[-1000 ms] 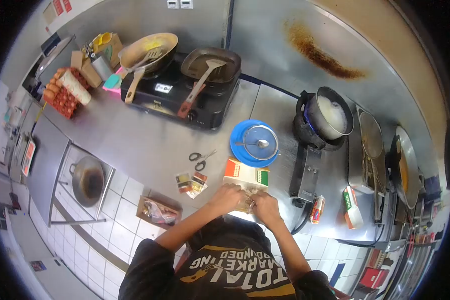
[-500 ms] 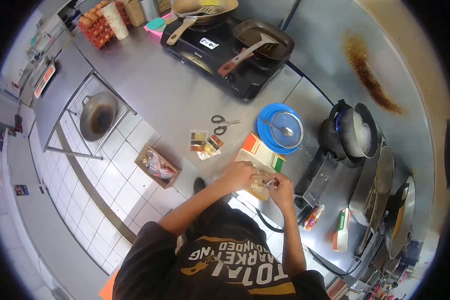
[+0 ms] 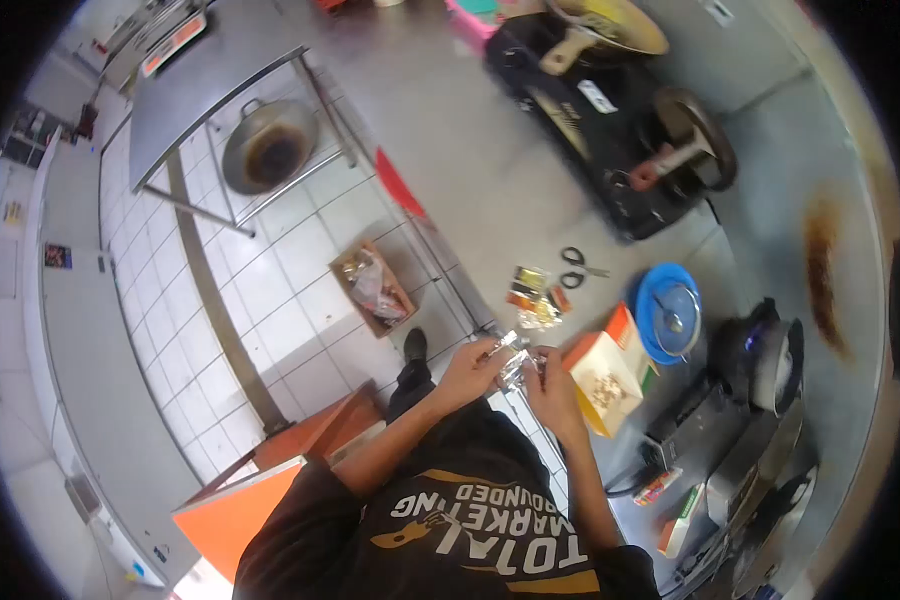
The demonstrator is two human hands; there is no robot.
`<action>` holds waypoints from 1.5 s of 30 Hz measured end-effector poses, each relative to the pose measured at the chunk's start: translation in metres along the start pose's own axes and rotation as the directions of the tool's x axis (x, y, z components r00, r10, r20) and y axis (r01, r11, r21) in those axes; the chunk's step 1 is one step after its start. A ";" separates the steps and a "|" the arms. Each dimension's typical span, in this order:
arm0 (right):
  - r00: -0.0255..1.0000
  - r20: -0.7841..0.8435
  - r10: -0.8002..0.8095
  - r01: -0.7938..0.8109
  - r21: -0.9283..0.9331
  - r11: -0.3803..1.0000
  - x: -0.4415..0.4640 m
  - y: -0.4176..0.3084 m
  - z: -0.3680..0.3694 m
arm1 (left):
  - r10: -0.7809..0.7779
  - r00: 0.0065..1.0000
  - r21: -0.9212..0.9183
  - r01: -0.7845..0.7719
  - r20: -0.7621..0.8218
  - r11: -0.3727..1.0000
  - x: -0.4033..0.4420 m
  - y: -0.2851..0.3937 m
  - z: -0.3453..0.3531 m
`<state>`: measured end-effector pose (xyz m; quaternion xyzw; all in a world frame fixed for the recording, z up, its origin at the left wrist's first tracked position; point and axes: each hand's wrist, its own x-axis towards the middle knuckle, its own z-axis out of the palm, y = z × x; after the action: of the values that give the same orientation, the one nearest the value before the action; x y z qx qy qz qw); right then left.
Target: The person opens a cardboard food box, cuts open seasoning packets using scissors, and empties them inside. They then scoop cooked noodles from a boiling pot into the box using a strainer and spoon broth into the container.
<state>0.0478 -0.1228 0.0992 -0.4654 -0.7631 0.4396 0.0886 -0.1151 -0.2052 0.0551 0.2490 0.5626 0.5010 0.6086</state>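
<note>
My left hand [image 3: 472,372] and my right hand [image 3: 553,393] are both closed on a shiny silver foil sachet [image 3: 515,366], held between the fingertips at the counter's near edge. To the right of my hands stands an open paper food box [image 3: 581,368], its bottom covered with small pale brown pieces [image 3: 606,390]. Several seasoning sachets [image 3: 536,298], some gold and some brown, lie just beyond my hands. Behind them rests a pair of black-handled scissors [image 3: 572,268].
A blue bowl [image 3: 650,292] carries a strainer and spoon. Pans sit on the black gas stove [image 3: 590,135]; a pot [image 3: 770,365] stands over a flame at right. On the floor lie a cardboard box [image 3: 375,290] and a wok [image 3: 270,150] under a steel table [image 3: 220,75].
Both hands have moved off the food box to its left side, and the silver sachet now shows clearly between them. My view has swung, so the counter items appear further right.
</note>
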 end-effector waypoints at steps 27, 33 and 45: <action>0.990 -0.138 -0.016 -0.038 -0.380 0.924 0.128 -0.067 0.141 | -0.212 0.677 0.152 0.436 -0.705 0.887 0.127 -0.328 -0.391; 0.973 -0.229 -0.028 -0.167 -0.784 0.598 0.142 -0.047 0.077 | -0.258 0.587 0.278 0.667 -0.767 0.691 0.167 -0.367 -0.431; 0.971 -0.221 -0.088 -0.092 -0.690 0.718 0.136 -0.031 0.061 | -0.124 0.743 0.442 0.514 -0.658 0.735 0.158 -0.343 -0.412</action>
<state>-0.0801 -0.0570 0.0491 -0.5145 -0.8553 0.0620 -0.0024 -0.4078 -0.3004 -0.4109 0.1538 0.8859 0.2289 0.3730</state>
